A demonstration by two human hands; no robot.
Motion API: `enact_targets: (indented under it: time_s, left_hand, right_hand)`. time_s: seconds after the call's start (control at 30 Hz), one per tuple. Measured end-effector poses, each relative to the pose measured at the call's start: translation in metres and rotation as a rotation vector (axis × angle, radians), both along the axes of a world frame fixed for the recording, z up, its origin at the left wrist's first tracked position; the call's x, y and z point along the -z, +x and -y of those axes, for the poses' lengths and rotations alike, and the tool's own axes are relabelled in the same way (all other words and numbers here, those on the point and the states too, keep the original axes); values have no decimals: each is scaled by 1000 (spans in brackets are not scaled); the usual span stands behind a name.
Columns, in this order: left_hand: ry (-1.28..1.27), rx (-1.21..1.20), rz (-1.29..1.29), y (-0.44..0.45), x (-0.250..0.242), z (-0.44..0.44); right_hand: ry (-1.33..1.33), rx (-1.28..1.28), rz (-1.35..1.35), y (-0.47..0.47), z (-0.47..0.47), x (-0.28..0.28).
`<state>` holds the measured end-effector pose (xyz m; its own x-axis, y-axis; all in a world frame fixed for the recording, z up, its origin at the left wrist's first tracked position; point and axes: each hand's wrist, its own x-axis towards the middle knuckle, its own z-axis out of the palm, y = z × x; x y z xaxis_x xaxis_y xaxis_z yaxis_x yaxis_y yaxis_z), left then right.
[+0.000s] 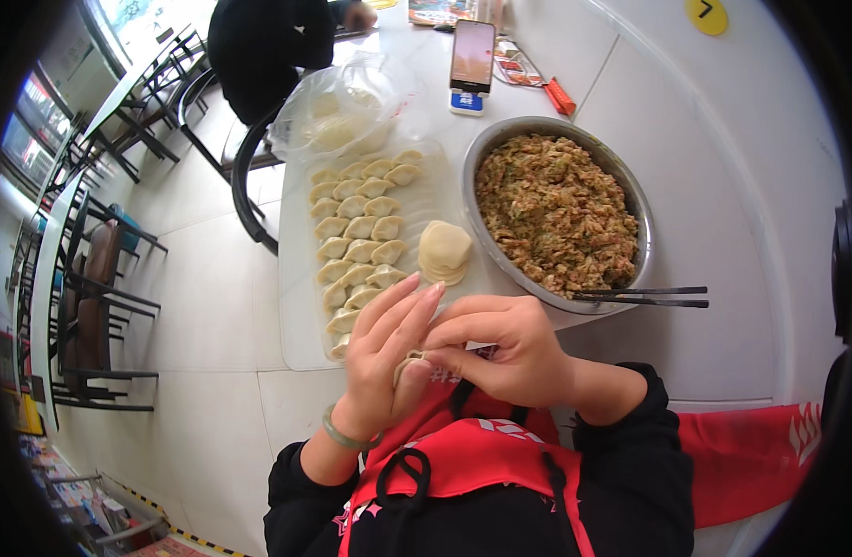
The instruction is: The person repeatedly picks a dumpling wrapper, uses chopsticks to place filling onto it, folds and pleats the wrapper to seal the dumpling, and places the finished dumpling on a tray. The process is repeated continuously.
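Observation:
A partly folded dumpling point(408, 362) is cradled between the thumb and fingers of my left hand point(387, 355). My right hand point(499, 344) pinches its edge with thumb and forefinger; my fingers hide most of it. Just beyond my hands lies a small stack of round dough wrappers point(444, 250). Rows of folded dumplings point(359, 226) cover the left part of a pale plastic tray point(297, 306). To the right stands a steel basin point(471, 188) heaped with minced filling point(554, 209). Two black chopsticks point(659, 301) rest over its near rim, their tips in the filling.
A clear plastic bag point(356, 111) holding dough rounds sits at the tray's far end. Beyond the basin, a smartphone point(472, 59) leans on a small stand point(465, 104). Another person's dark sleeve point(272, 56) is at the far left, near a black chair point(241, 188). Red cloth point(739, 459) lies at right.

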<state>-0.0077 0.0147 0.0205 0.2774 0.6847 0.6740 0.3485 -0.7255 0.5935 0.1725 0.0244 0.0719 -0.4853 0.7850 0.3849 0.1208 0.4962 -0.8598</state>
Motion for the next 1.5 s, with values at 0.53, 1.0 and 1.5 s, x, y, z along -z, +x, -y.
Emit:
enact_targets:
  time_s: [0.53, 1.0, 1.5]
  left_hand:
    - [46, -103, 137, 0, 11, 2]
    - [29, -106, 302, 2, 18, 6]
    - [-684, 364, 918, 20, 8, 27]
  right_hand:
    - [100, 36, 57, -3, -1, -6]
    - [362, 82, 116, -13, 2, -3]
    - [-43, -220, -133, -23, -21, 15]
